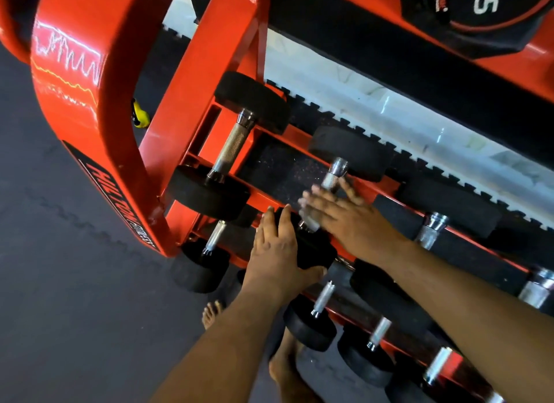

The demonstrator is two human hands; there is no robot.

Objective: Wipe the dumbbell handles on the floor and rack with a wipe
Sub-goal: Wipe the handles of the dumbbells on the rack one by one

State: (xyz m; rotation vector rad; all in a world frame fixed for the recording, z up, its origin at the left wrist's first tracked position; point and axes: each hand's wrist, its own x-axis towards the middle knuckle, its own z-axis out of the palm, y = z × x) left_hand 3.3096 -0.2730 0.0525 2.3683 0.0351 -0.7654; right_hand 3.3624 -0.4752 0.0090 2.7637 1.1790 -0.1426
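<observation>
On the far left lies dark grey floor (60,252), then the orange rack (126,151) with its curved end post. On its upper shelf the first dumbbell (230,146) lies with its knurled handle running from the near left up to the far right, black heads at both ends. Below it, on the lower shelf, a smaller dumbbell (207,252) points the same way.

The left hand (275,252) rests on the near black head of the second dumbbell (335,177), fingers laid over its top and thumb tucked under its side, a loose grip that steadies it. That dumbbell's long axis also runs near-left to far-right. The right hand (338,210) lies across its chrome handle, blurred, fingers fairly straight and spread over the bar; whether a wipe sits beneath the palm cannot be told.

Further right, more dumbbells line both shelves, handles parallel. A bare foot (212,312) shows below the left forearm.
</observation>
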